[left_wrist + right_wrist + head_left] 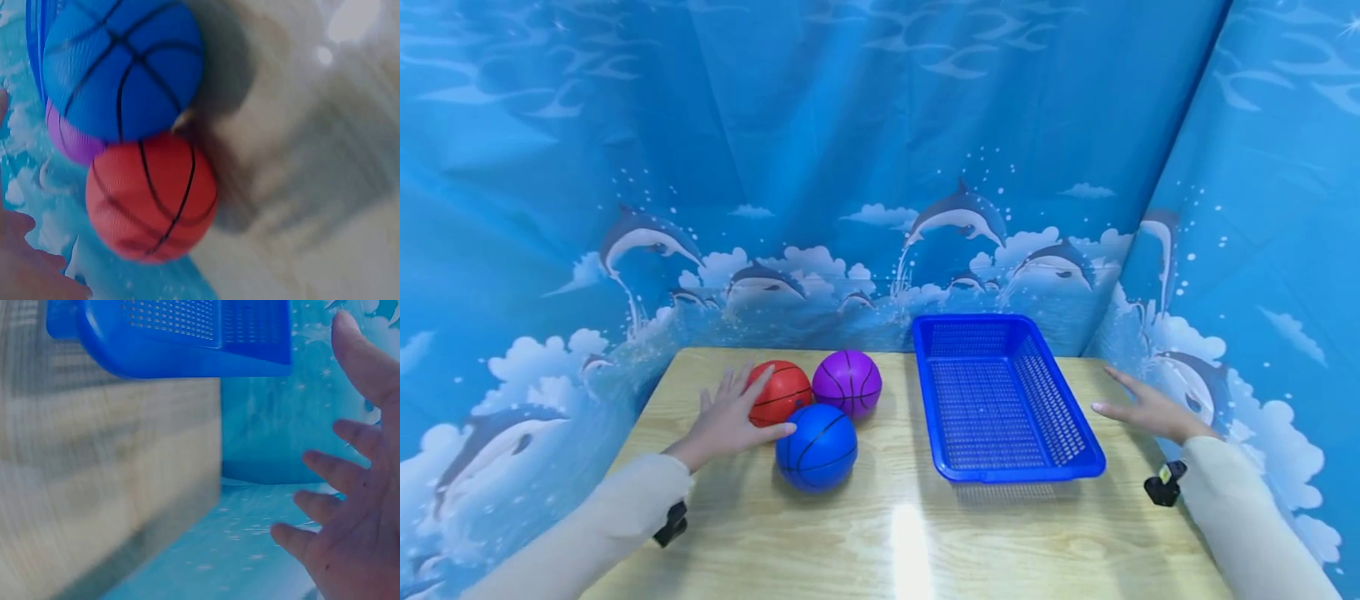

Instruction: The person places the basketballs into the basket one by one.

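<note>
Three small basketballs sit close together on the left of the table: a red ball [784, 392], a purple ball [847, 382] and a blue ball [816, 450] in front. My left hand [730, 421] is beside the red and blue balls with its fingers spread, thumb tip overlapping the blue ball's edge in the head view. To the right stands a blue plastic basket [936, 433] with mesh walls and nothing inside. Off the basket's right side, my right hand [1150, 408] hovers with fingers extended and holds nothing; the right wrist view shows its palm [362, 550] apart from the basket.
The light wooden table [880, 542] carries a bright glare strip near its front. Blue curtains [865, 150] printed with dolphins hang behind it and along both sides, close to the table's edges. Each wrist wears a small black camera [1163, 487].
</note>
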A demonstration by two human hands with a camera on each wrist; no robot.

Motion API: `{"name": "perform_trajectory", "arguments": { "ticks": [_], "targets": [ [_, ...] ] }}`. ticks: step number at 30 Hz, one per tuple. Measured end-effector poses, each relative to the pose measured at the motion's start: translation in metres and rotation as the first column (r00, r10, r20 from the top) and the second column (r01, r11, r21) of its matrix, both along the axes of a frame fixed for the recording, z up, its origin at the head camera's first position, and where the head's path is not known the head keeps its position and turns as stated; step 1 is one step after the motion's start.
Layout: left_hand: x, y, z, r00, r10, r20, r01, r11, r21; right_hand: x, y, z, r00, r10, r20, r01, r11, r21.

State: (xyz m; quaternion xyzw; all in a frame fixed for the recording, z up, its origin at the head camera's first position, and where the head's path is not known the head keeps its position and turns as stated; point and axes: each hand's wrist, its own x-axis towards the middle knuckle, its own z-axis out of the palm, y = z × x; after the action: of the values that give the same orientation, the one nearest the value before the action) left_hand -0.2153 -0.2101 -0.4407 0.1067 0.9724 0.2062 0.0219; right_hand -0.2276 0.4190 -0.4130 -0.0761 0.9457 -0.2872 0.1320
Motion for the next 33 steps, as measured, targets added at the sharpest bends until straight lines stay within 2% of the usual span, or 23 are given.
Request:
{"name": "perform_trajectory", "arguments": {
  "ticks": [6, 11, 16, 21, 25, 33],
  "targets": [
    [0.011, 0.017, -0.022, 0.997, -0.069, 0.022, 0.066, 0.989, 0.13, 0.003, 0.002, -0.024, 0.998, 0.012, 0.067, -0.003, 0.991, -0.136],
    [0.021, 0.027, -0.035, 0.994, -0.095, 0.053, 0.082, 0.972, 0.218, 0.004, 0.001, -0.04, 0.995, -0.006, 0.103, 0.031, 0.969, -0.246],
    [0.026, 0.033, -0.047, 0.991, -0.097, 0.093, 0.069, 0.962, 0.263, 0.004, -0.002, -0.047, 0.989, -0.043, 0.144, 0.088, 0.944, -0.317],
    [0.028, 0.037, -0.06, 0.988, -0.082, 0.128, 0.034, 0.94, 0.339, 0.002, -0.005, -0.05, 0.989, -0.026, 0.143, 0.075, 0.933, -0.352],
    [0.029, 0.039, -0.067, 0.989, -0.067, 0.132, 0.011, 0.922, 0.388, 0.001, -0.006, -0.053, 0.985, -0.041, 0.169, 0.106, 0.911, -0.398],
    [0.031, 0.04, -0.07, 0.992, -0.059, 0.108, 0.01, 0.913, 0.408, 0.0, -0.004, -0.061, 0.982, -0.089, 0.165, 0.152, 0.892, -0.426]
  ]
}}
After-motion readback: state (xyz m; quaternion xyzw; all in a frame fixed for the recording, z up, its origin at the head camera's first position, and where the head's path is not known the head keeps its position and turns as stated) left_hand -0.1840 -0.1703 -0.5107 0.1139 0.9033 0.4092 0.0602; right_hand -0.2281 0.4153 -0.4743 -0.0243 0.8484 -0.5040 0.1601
